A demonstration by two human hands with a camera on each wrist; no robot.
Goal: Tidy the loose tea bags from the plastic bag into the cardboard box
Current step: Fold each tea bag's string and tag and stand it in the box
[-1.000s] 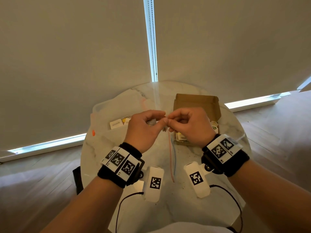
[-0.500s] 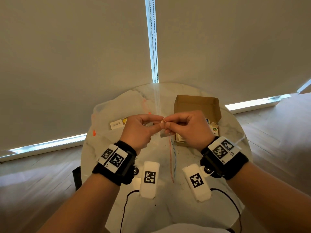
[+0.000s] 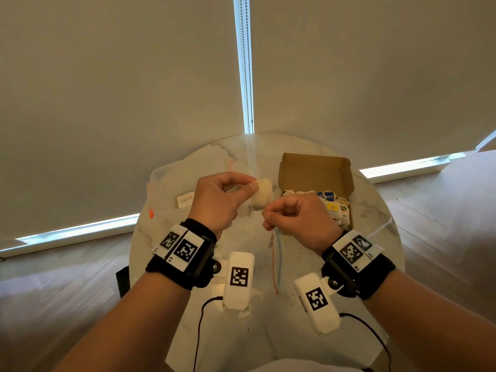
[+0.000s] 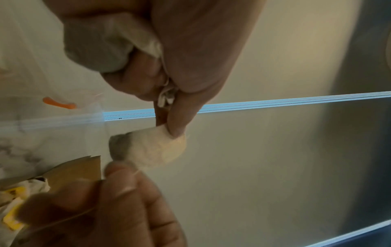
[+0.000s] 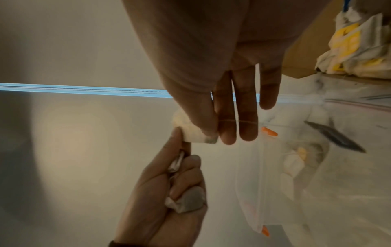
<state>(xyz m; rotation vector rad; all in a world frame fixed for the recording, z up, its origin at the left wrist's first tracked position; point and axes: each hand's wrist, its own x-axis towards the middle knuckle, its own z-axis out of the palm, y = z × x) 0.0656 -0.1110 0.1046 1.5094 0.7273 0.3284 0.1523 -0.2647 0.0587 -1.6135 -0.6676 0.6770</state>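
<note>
A pale tea bag [image 3: 261, 193] hangs above the round table, pinched at its top corner by my left hand [image 3: 253, 185] between thumb and forefinger. The left wrist view shows that tea bag [image 4: 152, 148] and a second tea bag [image 4: 95, 50] tucked in the same palm. My right hand [image 3: 267, 210] pinches the thin string [image 5: 239, 120] just right of and below the bag. The open cardboard box [image 3: 314, 170] stands at the back right with several tea bags [image 3: 334, 206] inside. The clear plastic bag [image 3: 188, 178] lies flat at the back left.
A white packet [image 3: 185, 199] lies in the plastic bag, whose orange zip tab [image 3: 151, 213] sits at the left table edge. Red and blue strings [image 3: 275, 261] lie on the marble table [image 3: 268, 331]. Roller blinds close off the far side.
My hands have drawn apart: the right one moved down and right along the string, and the tea bag now shows between them. The left hand rose slightly.
</note>
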